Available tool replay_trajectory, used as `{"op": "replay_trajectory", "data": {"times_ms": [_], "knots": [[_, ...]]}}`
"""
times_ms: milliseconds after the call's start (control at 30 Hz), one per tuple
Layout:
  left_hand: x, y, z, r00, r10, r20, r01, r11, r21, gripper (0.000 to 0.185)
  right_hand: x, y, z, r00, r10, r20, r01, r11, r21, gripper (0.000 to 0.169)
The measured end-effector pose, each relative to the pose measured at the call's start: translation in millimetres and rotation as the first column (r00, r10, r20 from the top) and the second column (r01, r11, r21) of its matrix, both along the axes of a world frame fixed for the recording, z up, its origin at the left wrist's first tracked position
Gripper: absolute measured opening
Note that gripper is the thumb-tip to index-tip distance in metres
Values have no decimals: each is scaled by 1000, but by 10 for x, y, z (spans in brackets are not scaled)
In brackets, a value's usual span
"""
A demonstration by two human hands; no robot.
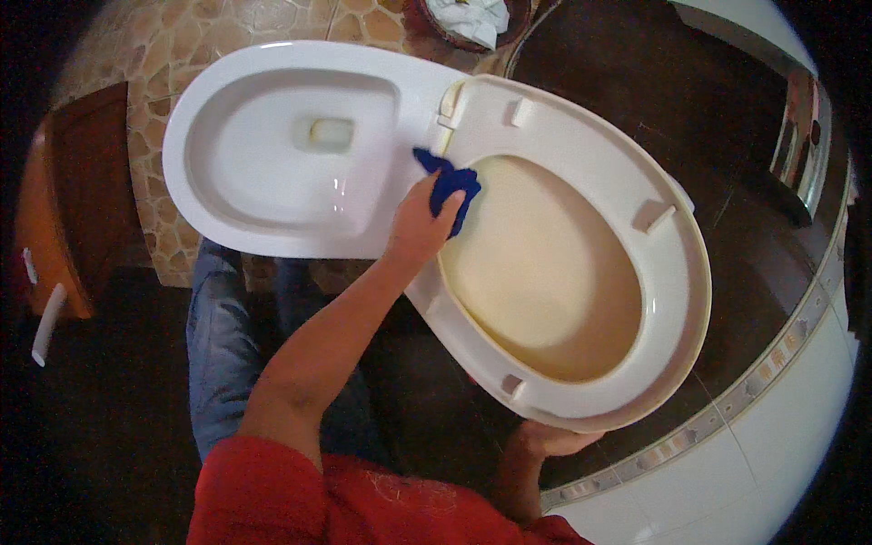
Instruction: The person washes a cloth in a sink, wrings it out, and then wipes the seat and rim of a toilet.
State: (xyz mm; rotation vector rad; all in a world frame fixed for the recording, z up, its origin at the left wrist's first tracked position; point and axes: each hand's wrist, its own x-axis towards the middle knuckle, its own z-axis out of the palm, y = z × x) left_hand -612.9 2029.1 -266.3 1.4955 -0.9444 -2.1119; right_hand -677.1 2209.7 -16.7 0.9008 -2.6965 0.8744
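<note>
A white ceramic toilet bowl (286,225) stands before me, with a little yellowish water at its drain. Its seat (671,320) and cream-coloured lid (545,272) are raised together, the seat's underside and small bumpers facing me. In my left hand (421,221) is a bunched dark blue cloth (455,187), pressed near the hinge end of the seat, beside the bowl's back rim. My right hand (555,438) grips the outer edge of the raised seat and lid from below; its fingers are partly hidden behind them.
A round bin (521,27) with crumpled white paper (473,24) stands beyond the toilet. Brown wooden furniture (88,184) is at the left. A chrome-like metal fixture (793,150) shows at the right, and a tiled wall with a patterned border (729,388) curves along the lower right.
</note>
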Motion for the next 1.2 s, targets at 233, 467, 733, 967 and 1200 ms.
{"op": "replay_trajectory", "data": {"times_ms": [233, 467, 733, 967, 1200], "knots": [[-111, -1037, -290, 939, 300, -167, -331, 920, -211, 49, 37, -37, -21, 930, 48, -365, 49, 967, 251, 49], [-101, -388, -820, 998, -54, 41, 68, 806, -588, 54, 35, -94, -4, 928, 60, -368, 49, 959, 281, 51], [788, 1157, -130, 936, -350, 42, 350, 906, -240, 52, 36, -251, -92, 983, -183, 33, 186, 970, -158, 52], [800, 1073, 382, 921, -385, 65, 381, 850, -364, 46, 30, -308, -77, 962, -194, 193, 248, 917, -312, 48], [652, 833, -151, 869, -347, 353, 457, 837, -302, 31, -2, -131, -60, 978, -201, -51, 198, 979, -56, 44]]}}
